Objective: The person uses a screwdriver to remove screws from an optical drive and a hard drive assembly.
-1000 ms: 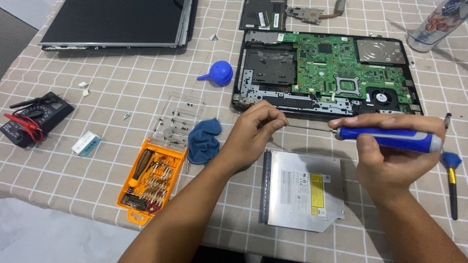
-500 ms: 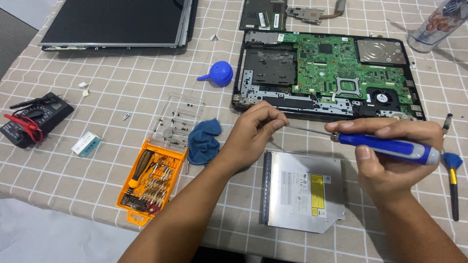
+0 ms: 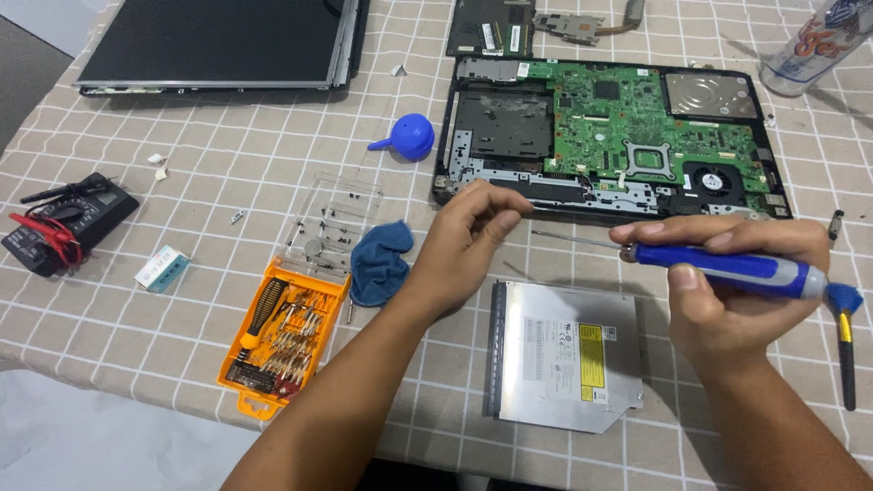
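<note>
My right hand [image 3: 738,289] grips a blue-handled screwdriver [image 3: 727,268] held level, its thin shaft [image 3: 573,240] pointing left. My left hand [image 3: 468,238] hovers just left of the shaft tip, thumb and fingers pinched together; whether a small screw sits between them I cannot tell. Both hands are above the front edge of an opened laptop base [image 3: 609,136] with a bare green circuit board. A silver optical drive [image 3: 564,355] lies on the checked tablecloth below the hands.
An orange bit set [image 3: 282,332], a clear lid with screws [image 3: 332,223], a blue cloth [image 3: 379,259] and a blue air blower [image 3: 407,138] lie to the left. A multimeter [image 3: 64,223], a detached screen panel [image 3: 218,41], a bottle [image 3: 814,41] and a brush [image 3: 846,341] are about.
My right hand has drawn the screwdriver down and to the right, baring more of its shaft. My left hand's fingers have stayed near the shaft tip.
</note>
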